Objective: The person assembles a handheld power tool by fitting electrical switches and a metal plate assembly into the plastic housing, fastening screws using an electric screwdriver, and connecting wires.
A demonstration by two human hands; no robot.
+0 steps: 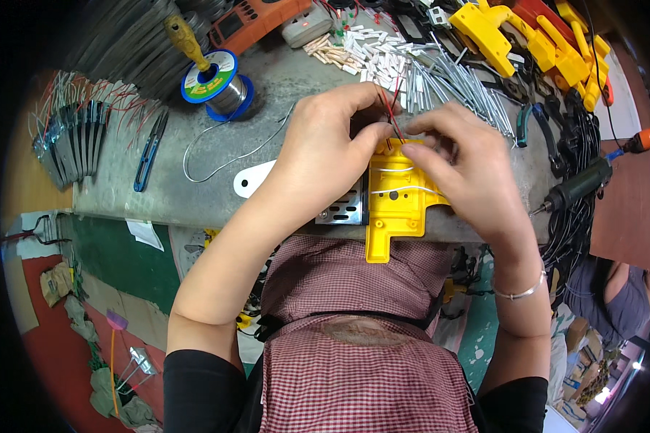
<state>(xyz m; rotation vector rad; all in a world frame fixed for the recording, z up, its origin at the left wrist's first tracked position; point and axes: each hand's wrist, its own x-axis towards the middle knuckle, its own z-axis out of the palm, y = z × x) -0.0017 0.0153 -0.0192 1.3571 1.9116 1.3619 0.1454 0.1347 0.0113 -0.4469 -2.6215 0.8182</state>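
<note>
My left hand [328, 137] is closed in a pinch on thin red and black wires [391, 108], which stick up between its fingertips. Close beside it, my right hand [466, 162] has thumb and fingers bent together at the lower part of these wires; what is between them is hidden. Beneath both hands lies a yellow plastic housing half [397, 209], open side up, its lower end jutting past the bench edge. Two white wires cross its inside. A slotted metal plate [345, 208] adjoins its left side, with a white tongue-shaped piece [253, 179] farther left.
On the grey bench [195, 195], a solder spool [227, 94], a blue cutter [152, 151] and wired black parts [72, 144] lie left. White connectors [383, 61], metal rods [455, 83] and yellow housings [484, 36] fill the back. An electric screwdriver [578, 184] and pliers [545, 137] are right.
</note>
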